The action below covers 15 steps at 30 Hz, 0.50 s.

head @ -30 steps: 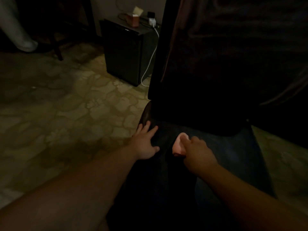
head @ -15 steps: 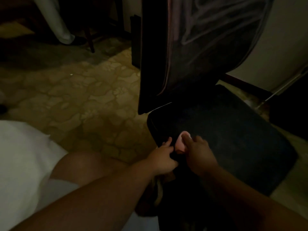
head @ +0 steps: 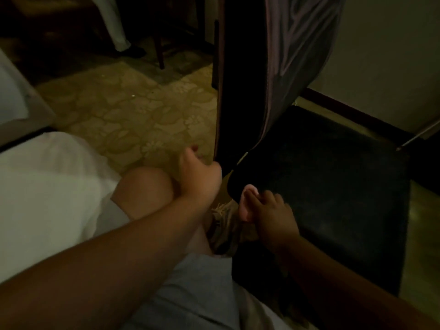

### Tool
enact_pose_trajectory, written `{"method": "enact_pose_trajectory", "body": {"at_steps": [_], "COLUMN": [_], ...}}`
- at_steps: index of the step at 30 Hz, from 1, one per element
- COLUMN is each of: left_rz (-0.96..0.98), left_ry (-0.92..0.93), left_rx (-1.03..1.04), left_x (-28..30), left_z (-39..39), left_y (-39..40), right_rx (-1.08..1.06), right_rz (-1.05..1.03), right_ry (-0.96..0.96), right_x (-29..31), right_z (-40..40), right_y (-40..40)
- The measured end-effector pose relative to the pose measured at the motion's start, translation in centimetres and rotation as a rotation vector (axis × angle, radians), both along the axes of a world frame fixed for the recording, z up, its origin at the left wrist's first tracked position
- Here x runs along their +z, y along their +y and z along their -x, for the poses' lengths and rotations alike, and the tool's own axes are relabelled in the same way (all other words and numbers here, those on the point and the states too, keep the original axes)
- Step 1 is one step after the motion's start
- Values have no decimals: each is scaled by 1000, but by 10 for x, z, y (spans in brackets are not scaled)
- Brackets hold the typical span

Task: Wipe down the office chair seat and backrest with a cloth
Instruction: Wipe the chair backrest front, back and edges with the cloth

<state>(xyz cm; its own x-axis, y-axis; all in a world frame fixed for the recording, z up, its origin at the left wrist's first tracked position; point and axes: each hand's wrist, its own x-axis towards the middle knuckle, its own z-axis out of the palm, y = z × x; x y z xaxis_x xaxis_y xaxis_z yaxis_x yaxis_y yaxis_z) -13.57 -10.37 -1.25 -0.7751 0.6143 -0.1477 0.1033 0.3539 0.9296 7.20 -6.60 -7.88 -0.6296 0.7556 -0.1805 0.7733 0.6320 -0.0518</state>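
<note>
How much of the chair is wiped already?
Nothing looks finished; the room is too dim to show clean patches. Right now the right hand presses a pink cloth on the near corner of the black seat, while the left hand reaches toward the backrest edge. Likely left: most of the seat and the backrest.

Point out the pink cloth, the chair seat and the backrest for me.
pink cloth (head: 246,206), head view, its lit edge beside the right hand's fingers
chair seat (head: 333,186), head view, middle of the dark cushion
backrest (head: 281,55), head view, its draped front
</note>
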Motion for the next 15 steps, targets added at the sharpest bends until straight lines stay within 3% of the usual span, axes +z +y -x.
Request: {"method": "enact_pose_trajectory", "body": {"at_steps": [2, 5, 9, 15], "left_rz": [-94, -77, -37, -92], "left_ry": [99, 282, 377, 258], "left_rx": [-165, -389, -378, -382], "left_x": [8, 11, 5, 9], "left_z": [3, -5, -26, -28], "left_y": [1, -3, -11, -5], "right_rx": [1, 36, 64, 153], "right_rz": [7, -20, -7, -73], "right_ry": [-19, -30, -43, -57], "right_x": [-6, -16, -21, -25], "right_z": [7, 12, 3, -74], "right_y": [-7, -15, -15, -10]}}
